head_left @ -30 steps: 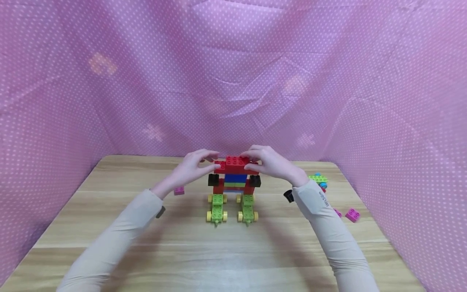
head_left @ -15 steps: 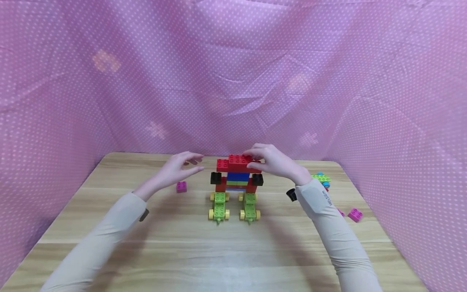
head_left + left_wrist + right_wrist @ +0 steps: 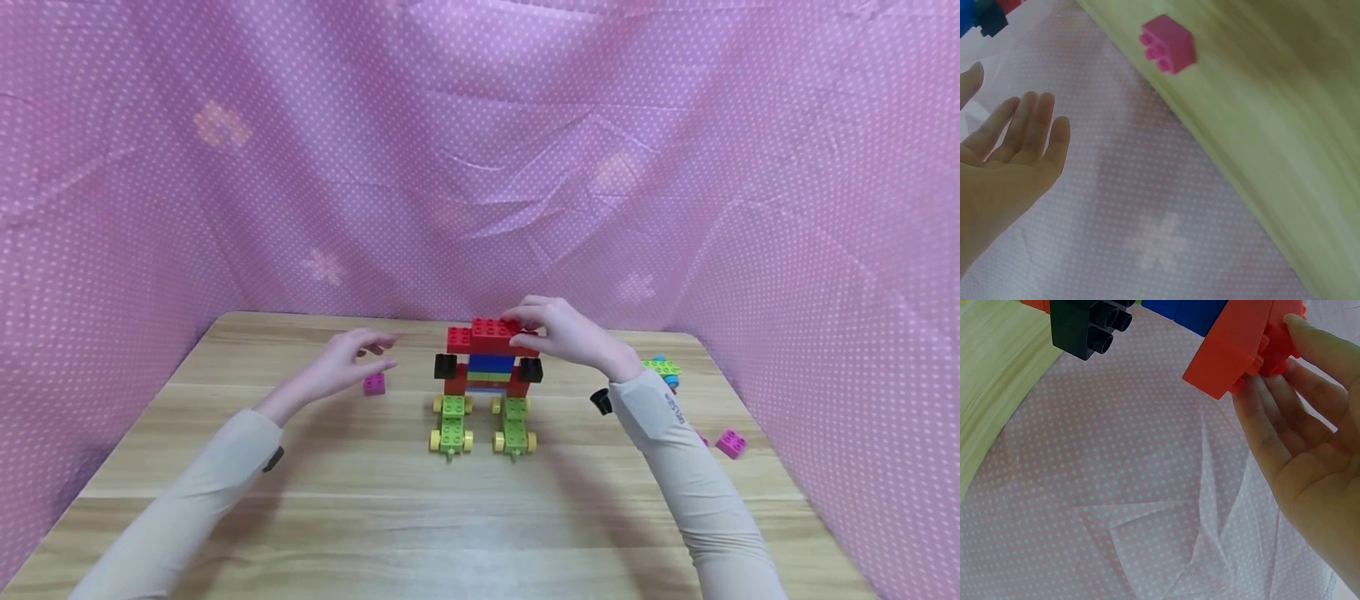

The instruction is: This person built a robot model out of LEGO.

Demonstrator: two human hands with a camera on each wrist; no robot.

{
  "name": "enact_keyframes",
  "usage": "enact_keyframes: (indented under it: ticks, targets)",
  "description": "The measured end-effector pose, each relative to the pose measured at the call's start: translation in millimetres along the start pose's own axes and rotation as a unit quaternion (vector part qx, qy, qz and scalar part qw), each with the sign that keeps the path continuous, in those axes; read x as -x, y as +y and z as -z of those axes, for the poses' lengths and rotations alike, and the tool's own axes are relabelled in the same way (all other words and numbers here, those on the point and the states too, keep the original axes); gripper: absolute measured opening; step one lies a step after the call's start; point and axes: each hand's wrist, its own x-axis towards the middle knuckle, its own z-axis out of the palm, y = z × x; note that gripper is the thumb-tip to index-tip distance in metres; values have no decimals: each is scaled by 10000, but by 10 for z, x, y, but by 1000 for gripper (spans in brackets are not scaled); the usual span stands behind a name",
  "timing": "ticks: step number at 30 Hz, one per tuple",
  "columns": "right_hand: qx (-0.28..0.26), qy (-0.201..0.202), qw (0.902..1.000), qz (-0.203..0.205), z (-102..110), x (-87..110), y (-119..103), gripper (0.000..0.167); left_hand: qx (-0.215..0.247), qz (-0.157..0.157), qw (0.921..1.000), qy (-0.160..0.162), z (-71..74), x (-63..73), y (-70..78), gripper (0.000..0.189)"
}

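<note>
A figure built of toy building blocks stands upright mid-table, with a blue block (image 3: 491, 363) in its body and a black block (image 3: 446, 366) at each side. Its feet are two green wheeled bases (image 3: 452, 429) with yellow wheels. On its top lies a red block (image 3: 491, 333), which my right hand (image 3: 562, 333) grips at the right end; the right wrist view shows thumb and fingers on either side of this red block (image 3: 1282, 337). My left hand (image 3: 341, 364) hovers left of the figure, holding nothing, fingers extended in the left wrist view.
Below my left hand sits a magenta block (image 3: 374, 383). At the right lie another magenta block (image 3: 731, 443), a green wheeled base (image 3: 662, 367) with blue wheels, and a black cup-like piece (image 3: 600, 402) beside the right sleeve. Pink dotted cloth (image 3: 480, 167) encloses the wooden table.
My left hand has let go of the red top's left end and drawn away to the left and slightly down. My right hand keeps its grip on the top red block.
</note>
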Motion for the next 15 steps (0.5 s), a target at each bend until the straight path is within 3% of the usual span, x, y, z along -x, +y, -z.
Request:
enact_keyframes:
  ticks: [15]
  targets:
    - [95,-27,10000,9,6,-1,1,36,-41,217,9996,-166,89,491,-441,52]
